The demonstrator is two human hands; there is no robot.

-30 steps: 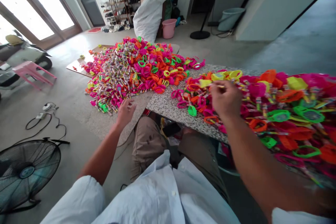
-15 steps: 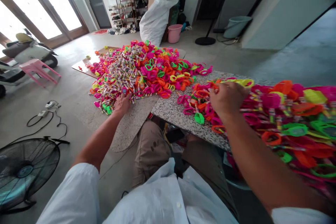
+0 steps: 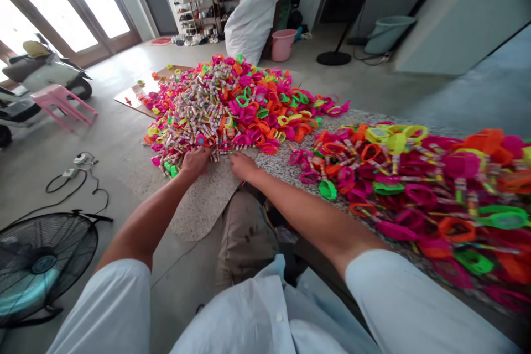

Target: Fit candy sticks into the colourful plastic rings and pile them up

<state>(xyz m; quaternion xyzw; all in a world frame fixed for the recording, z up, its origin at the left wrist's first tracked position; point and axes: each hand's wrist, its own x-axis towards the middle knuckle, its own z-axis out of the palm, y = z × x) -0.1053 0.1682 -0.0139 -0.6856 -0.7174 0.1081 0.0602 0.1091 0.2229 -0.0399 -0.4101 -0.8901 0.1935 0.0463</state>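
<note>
My left hand (image 3: pixel 196 161) is at the near edge of a big pile of neon toy watches (image 3: pixel 265 102) with small patterned tubes (image 3: pixel 203 100) among them. Its fingers are curled at the pile, beside a pink toy watch with a bluish face (image 3: pixel 201 139); what they grip is hidden. Just to its right, my right hand (image 3: pixel 244 167) is low over the speckled tabletop, fingers pinched together and pointing toward the left hand. Anything between those fingertips is too small to make out. A second heap of toy watches (image 3: pixel 418 193) spreads along the tabletop on the right.
The speckled stone tabletop (image 3: pixel 203 207) has a rounded near corner. A black floor fan (image 3: pixel 43 265) stands at lower left, near a power cord (image 3: pixel 68 174). A pink stool (image 3: pixel 62 100), a white sack (image 3: pixel 248 25) and a pink bucket (image 3: pixel 284 44) are farther back.
My right hand has moved left from the right heap to beside my left hand. A yellow toy watch now lies on that heap where the hand was. My left hand stays at the pile.
</note>
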